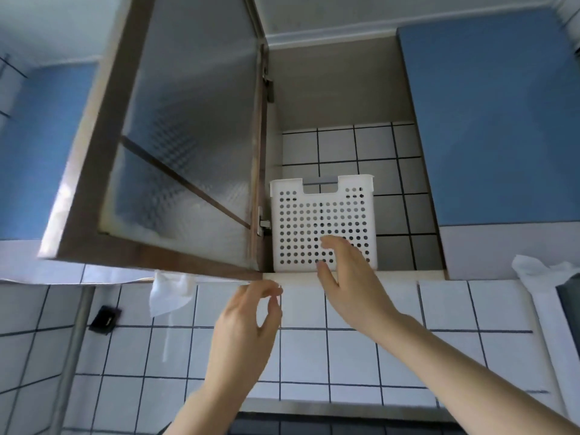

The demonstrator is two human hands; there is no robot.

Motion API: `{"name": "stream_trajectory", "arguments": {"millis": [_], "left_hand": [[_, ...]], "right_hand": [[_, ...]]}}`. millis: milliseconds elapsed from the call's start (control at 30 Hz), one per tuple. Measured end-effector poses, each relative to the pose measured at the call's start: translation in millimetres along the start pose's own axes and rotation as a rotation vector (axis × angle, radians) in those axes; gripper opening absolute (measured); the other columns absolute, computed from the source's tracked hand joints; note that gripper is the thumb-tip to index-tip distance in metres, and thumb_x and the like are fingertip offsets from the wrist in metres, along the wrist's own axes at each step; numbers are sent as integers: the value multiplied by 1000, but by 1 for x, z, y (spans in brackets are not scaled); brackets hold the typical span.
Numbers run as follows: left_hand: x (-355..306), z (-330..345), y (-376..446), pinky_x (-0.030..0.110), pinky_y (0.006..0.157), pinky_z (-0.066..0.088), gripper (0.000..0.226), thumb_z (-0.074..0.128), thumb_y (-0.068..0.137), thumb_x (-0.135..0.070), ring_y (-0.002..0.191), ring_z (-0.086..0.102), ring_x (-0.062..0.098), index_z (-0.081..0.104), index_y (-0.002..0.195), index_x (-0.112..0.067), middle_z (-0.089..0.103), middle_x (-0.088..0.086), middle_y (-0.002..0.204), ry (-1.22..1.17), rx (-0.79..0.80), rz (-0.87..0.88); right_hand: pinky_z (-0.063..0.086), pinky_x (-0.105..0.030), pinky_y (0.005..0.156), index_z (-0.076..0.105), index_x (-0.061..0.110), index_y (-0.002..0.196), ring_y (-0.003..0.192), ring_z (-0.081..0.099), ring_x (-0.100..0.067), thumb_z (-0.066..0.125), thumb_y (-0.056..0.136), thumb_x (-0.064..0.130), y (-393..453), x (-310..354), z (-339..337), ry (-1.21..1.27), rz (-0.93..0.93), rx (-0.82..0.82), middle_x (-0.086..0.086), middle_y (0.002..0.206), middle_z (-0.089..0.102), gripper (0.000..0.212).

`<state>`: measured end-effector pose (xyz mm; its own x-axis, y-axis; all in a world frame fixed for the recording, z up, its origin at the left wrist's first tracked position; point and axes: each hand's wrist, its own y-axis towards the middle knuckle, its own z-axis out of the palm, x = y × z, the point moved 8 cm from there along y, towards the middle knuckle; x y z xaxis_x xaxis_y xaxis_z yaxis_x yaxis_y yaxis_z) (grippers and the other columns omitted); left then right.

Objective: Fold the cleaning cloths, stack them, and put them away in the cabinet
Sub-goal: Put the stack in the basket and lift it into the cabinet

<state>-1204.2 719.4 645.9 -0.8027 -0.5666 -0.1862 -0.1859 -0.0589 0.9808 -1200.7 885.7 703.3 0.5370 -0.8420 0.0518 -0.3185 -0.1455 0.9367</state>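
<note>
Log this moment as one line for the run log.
cabinet door open | white basket inside | right hand open at basket | left hand empty below door

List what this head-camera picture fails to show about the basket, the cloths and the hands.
- Basket contents: its holed front wall hides them, seen from below.
- Right hand: whether its fingers touch the basket is unclear, motion blur.
- Left hand: empty, fingertips blurred.
- White cloth: its top is hidden behind the open door.
- Folded stack: not in view.

Wall cabinet [345,89] open, frosted-glass door [188,136] swung left, white perforated basket [323,221] upright inside
</note>
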Motion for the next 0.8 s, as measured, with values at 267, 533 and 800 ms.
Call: {"name": "stream_trajectory", "arguments": {"millis": [267, 533, 800], "left_hand": [[33, -78, -25, 7, 51, 40, 27, 57, 84, -5, 71, 61, 4, 61, 66, -25, 65, -12, 62, -17, -150, -188], [27, -128, -7, 17, 62, 40, 17, 45, 95, -9, 70, 55, -2, 57, 94, -21, 64, -10, 81, -156, -318, -214], [2, -100, -4, 17, 47, 28, 16, 47, 92, -15, 47, 33, 5, 49, 77, -20, 45, -9, 52, -305, -269, -187]], "right_hand": [[46, -28, 89, 52, 7, 124, 107, 51, -17, 48, 95, 21, 5, 148, -28, -105, -542, -126, -5, 118, 57, 32], [35, -36, 107, 48, 4, 134, 128, 42, -27, 53, 92, 22, 4, 252, -53, 8, -843, -238, -14, 136, 49, 46], [34, -42, 102, 68, 1, 101, 118, 52, -35, 47, 89, 36, -9, 271, -58, -61, -958, -331, -17, 112, 64, 42]]}}
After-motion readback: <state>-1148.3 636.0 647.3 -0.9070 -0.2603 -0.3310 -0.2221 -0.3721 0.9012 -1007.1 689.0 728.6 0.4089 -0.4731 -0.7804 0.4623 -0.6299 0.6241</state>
